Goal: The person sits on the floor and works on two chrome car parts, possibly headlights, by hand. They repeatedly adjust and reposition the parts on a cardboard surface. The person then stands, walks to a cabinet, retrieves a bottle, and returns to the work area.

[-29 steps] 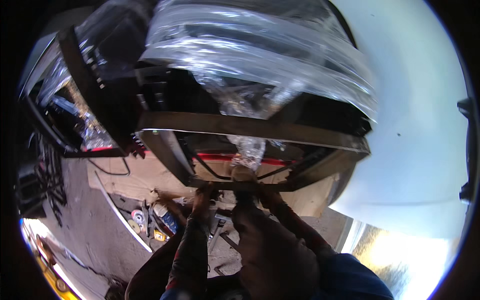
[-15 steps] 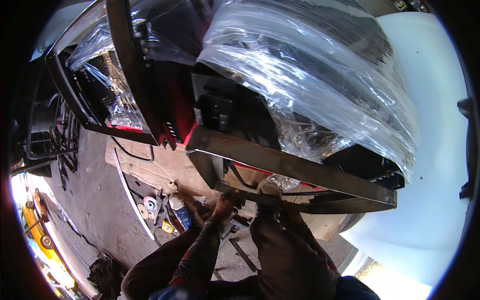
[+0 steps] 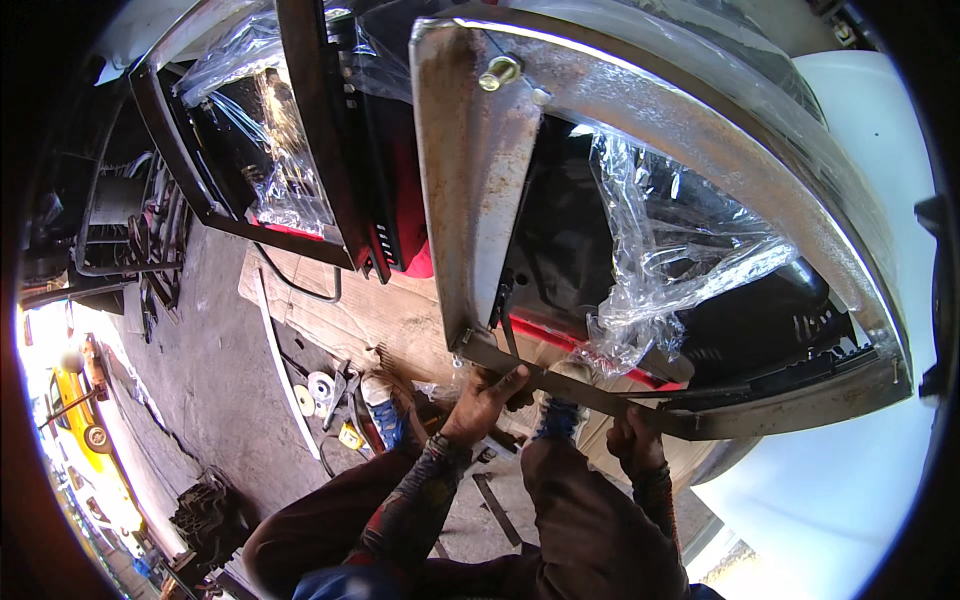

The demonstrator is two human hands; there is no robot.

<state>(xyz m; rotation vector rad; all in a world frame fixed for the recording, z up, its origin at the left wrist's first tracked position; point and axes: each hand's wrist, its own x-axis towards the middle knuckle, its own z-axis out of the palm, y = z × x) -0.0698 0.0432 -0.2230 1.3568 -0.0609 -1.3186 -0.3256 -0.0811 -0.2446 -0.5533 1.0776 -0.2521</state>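
A large steel frame (image 3: 470, 190) with rusty inner faces, welded corners and a curved right side stands tilted before me. A brass-coloured bolt (image 3: 500, 73) sticks out near its upper left corner. Along its lower edge runs a flat bar (image 3: 560, 385). My left hand (image 3: 484, 405) grips this bar near its left end, thumb laid along the front and fingers curled behind. Farther right, my right hand (image 3: 636, 442) is closed around the same lower edge from below; part of its fingers is hidden. Clear plastic film (image 3: 640, 250) shows through the opening.
Left of the frame stands a dark framed part (image 3: 295, 130) with red panels and film. Cardboard (image 3: 380, 305) covers floor beneath. Grinding discs (image 3: 320, 388) and tools lie beside my left shoe (image 3: 383, 410). A white curved body (image 3: 830, 480) is at right, scrap metal (image 3: 120, 220) far left.
The steel frame has swung up, so its inside faces, the bolt and the opening now show. Both hands have stayed on its lower edge, my right hand shifting to the right.
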